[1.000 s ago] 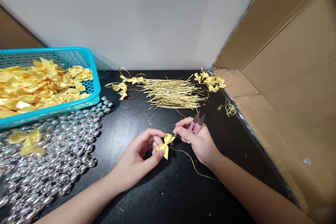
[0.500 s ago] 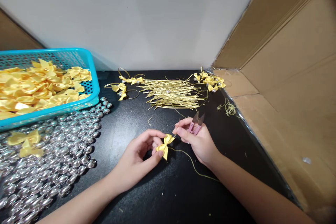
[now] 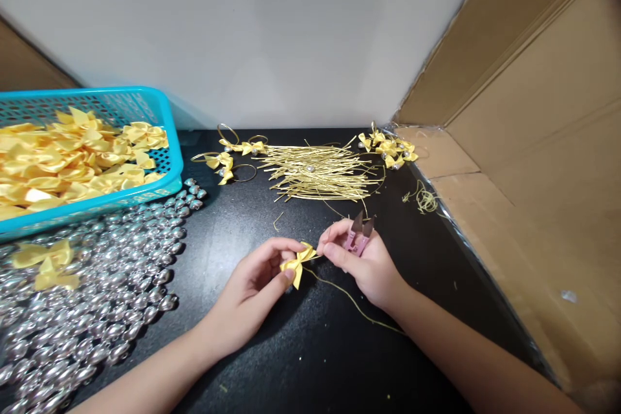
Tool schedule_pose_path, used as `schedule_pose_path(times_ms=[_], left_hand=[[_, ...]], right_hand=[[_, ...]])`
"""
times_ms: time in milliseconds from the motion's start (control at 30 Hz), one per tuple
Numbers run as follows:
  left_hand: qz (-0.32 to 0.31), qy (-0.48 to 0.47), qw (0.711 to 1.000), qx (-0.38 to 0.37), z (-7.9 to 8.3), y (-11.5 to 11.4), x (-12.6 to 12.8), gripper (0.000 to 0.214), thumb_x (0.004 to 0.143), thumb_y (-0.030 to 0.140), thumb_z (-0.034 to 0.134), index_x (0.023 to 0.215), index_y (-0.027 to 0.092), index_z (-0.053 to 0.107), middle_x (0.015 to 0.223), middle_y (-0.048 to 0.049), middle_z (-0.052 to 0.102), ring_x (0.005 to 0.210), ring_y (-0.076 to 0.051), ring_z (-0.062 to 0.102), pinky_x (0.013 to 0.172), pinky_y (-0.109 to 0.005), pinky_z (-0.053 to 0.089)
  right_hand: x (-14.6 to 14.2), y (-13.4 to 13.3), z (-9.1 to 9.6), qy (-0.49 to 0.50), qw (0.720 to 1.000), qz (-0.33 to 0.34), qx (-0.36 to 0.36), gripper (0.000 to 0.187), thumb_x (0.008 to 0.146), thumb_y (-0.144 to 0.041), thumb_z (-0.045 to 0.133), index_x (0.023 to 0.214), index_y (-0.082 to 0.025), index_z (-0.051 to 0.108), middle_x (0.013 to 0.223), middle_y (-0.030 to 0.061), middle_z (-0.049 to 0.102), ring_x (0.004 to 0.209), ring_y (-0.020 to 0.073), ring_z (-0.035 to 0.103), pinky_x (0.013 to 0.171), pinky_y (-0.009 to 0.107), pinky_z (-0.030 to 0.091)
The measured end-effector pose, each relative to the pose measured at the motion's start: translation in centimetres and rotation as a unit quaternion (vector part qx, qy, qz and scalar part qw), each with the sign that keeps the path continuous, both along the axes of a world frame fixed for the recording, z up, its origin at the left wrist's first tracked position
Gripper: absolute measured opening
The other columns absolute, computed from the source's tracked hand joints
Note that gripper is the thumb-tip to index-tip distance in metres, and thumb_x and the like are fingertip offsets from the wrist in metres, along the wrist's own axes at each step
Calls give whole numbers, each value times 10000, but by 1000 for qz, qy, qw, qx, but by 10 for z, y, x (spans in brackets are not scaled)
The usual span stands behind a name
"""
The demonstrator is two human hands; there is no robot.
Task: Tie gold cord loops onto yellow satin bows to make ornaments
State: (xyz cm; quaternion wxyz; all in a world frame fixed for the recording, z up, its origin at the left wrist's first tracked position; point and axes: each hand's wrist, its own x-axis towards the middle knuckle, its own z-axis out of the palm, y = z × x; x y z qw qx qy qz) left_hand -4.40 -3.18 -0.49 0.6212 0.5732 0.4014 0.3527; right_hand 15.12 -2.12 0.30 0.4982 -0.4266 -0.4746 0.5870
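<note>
Between the thumb and fingers of my left hand (image 3: 255, 288) is a yellow ribbon bow (image 3: 297, 266), tilted above the black table. My right hand (image 3: 363, 262) is closed, with pink-handled thread snips (image 3: 359, 238) tucked in it, dark blades pointing up and away. Its thumb and forefinger pinch together at the bow's right tip; what is between them is too small to make out. A thin gold thread (image 3: 349, 297) runs from the bow rightward along the table and passes under my right forearm.
A blue basket (image 3: 175, 142) of yellow bows stands at the left, behind many silver beads (image 3: 111, 284) with a few bows on them. Gold cords (image 3: 320, 174) lie at the back, flanked by beaded bows (image 3: 388, 145). Tangled thread (image 3: 427, 199) sits near the cardboard (image 3: 524, 162) at right.
My left hand and the bow have shifted slightly left, and the bow has turned a little. My right hand has moved slightly left, with the snips lower.
</note>
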Motion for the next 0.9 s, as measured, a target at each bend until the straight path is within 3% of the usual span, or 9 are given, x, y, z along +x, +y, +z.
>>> schedule_pose_path(times_ms=[200,400,633,900], left_hand=[[1,7,1000,-3,2,2,0,166,926,263,556,1078,264,622,895,-8,634,797,-153,561,675,-238,444],[-7,22,1000,1,4,2,-1,191,927,277,548,1089,259,648,889,-14,631,778,-157,565,665,-244,452],[-9,64,996,59,6,3,2,195,925,278,545,1049,242,692,841,-20,612,727,-163,561,652,-264,445],[-10,52,998,42,7,4,3,183,923,275,548,1048,251,678,814,-3,577,707,-149,534,648,-254,430]], right_hand=[[-2,-3,3,16,996,38,76,67,803,-290,717,781,-234,687,810,11,674,661,126,558,584,276,446],[0,0,3,42,997,31,59,122,776,-325,744,771,-225,675,789,6,671,654,119,571,605,279,467],[10,6,10,100,995,13,10,135,750,-318,776,762,-240,668,738,-18,677,470,64,442,460,231,352],[22,15,27,138,990,-31,28,163,720,-293,795,737,-235,644,699,-39,671,430,35,362,426,210,266]])
